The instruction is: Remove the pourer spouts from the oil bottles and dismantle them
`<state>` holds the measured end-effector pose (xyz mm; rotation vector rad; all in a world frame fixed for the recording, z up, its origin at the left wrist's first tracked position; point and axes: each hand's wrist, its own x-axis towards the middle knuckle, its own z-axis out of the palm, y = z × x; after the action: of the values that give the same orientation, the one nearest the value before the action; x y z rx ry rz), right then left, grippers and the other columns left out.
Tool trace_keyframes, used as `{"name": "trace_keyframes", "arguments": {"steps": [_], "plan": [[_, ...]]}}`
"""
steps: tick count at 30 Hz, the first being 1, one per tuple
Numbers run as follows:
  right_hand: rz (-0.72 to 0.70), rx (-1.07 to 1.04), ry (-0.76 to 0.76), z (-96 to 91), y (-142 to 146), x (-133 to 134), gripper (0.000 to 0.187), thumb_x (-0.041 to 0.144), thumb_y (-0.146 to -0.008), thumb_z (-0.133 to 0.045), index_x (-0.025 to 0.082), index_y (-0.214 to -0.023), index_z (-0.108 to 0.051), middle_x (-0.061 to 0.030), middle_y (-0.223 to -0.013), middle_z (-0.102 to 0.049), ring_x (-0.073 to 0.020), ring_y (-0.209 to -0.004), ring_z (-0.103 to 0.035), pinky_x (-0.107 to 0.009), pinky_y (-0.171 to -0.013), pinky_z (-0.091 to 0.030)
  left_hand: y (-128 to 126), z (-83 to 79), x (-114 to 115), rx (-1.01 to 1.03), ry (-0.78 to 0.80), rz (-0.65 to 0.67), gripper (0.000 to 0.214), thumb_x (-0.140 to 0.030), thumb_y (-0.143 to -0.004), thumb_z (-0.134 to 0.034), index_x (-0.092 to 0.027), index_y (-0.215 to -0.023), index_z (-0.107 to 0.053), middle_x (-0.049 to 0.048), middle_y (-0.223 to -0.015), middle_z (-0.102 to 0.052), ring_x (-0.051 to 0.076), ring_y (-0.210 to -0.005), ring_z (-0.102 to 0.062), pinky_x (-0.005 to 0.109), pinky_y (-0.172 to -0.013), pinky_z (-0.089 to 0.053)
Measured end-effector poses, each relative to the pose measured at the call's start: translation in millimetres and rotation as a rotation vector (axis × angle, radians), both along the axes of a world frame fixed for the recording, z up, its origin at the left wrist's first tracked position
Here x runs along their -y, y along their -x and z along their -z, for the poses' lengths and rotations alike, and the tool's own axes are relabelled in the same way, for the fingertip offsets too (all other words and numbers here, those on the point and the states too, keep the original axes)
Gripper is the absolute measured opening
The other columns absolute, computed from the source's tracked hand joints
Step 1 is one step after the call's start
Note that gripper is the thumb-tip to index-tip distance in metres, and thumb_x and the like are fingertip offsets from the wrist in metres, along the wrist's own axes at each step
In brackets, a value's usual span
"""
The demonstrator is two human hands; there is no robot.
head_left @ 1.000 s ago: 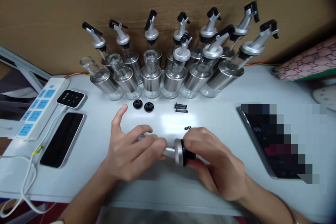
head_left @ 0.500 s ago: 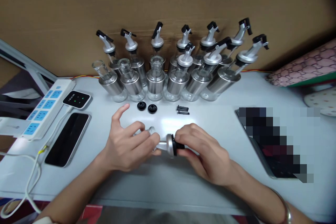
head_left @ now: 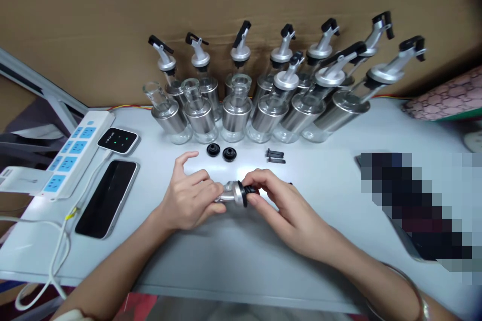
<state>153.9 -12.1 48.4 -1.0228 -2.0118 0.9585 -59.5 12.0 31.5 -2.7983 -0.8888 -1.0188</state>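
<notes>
Just below frame centre, over the white bench (head_left: 233, 251): a silver pourer (head_left: 234, 193), lying sideways between both hands. Round its spout end, the left hand (head_left: 190, 200), grip pressed on the metal, forefinger lifted free. At its black plug end, the right hand (head_left: 280, 205), grip pinching with the fingertips. Straight behind, nearest in the way: two black stoppers (head_left: 221, 152) and a pair of black pins (head_left: 275, 156). Further up, a crowded double row of glass bottles (head_left: 235, 115), many already capped, against cardboard (head_left: 113, 10). Left of frame: dark phone (head_left: 107, 196), small black box (head_left: 119, 140) with green lights, white power strip (head_left: 71, 153).
</notes>
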Motion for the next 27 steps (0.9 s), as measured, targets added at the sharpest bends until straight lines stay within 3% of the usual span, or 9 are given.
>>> {"name": "trace_keyframes", "arguments": {"steps": [5, 11, 17, 23, 27], "plan": [[0.021, -0.047, -0.065, 9.6, -3.7, 1.1, 0.011, 0.019, -0.094, -0.047, 0.021, -0.105, -0.050, -0.0029, -0.087, -0.063, -0.0130, -0.074, -0.061, -0.023, -0.066, -0.050, -2.1, 0.5, 2.6, 0.039, 0.102, -0.028, 0.044, -0.038, -0.102, -0.024, -0.018, -0.077, -0.053, -0.0063, -0.054, -0.056, 0.009, -0.050, -0.050, 0.043, -0.103, -0.025], [0.017, -0.023, -0.187, 11.0, -6.3, -0.9, 0.012, 0.016, -0.093, -0.049, 0.021, -0.104, -0.051, -0.0023, -0.085, -0.061, -0.0125, -0.073, -0.060, -0.023, -0.066, -0.051, -3.2, -1.7, 5.0, 0.109, 0.388, -0.020, 0.041, -0.034, -0.102, -0.024, -0.019, -0.077, -0.053, -0.0057, -0.060, -0.061, 0.009, -0.053, -0.051, 0.042, -0.105, -0.024], [-0.028, -0.095, -0.232, 11.0, -6.2, -1.4, 0.013, 0.015, -0.092, -0.052, 0.020, -0.103, -0.052, -0.0025, -0.083, -0.061, -0.0137, -0.073, -0.059, -0.025, -0.064, -0.051, -4.5, -5.7, 7.1, 0.217, 0.737, 0.027, 0.043, -0.030, -0.100, -0.024, -0.021, -0.063, -0.044, -0.0089, -0.044, -0.048, 0.010, -0.048, -0.049, 0.039, -0.106, -0.030], [-0.094, -0.092, -0.331, 12.6, -5.1, -2.5, 0.019, 0.008, -0.089, -0.054, 0.018, -0.105, -0.051, -0.0057, -0.085, -0.061, -0.0168, -0.078, -0.056, -0.031, -0.068, -0.052, -6.1, -9.3, 9.0, 0.248, 0.851, -0.005, 0.045, -0.031, -0.099, -0.022, -0.020, -0.058, -0.038, -0.0089, -0.041, -0.043, 0.009, -0.044, -0.043, 0.037, -0.096, -0.035], [-0.136, -0.060, -0.428, 9.2, -7.4, -2.5, 0.023, 0.006, -0.086, -0.054, 0.017, -0.106, -0.051, -0.0076, -0.087, -0.060, -0.0175, -0.081, -0.056, -0.033, -0.070, -0.052, -5.6, -10.9, 11.3, 0.285, 0.938, 0.015, 0.052, -0.039, -0.101, -0.021, -0.021, -0.054, -0.037, -0.0077, -0.039, -0.043, 0.010, -0.043, -0.043, 0.039, -0.097, -0.037]]}}
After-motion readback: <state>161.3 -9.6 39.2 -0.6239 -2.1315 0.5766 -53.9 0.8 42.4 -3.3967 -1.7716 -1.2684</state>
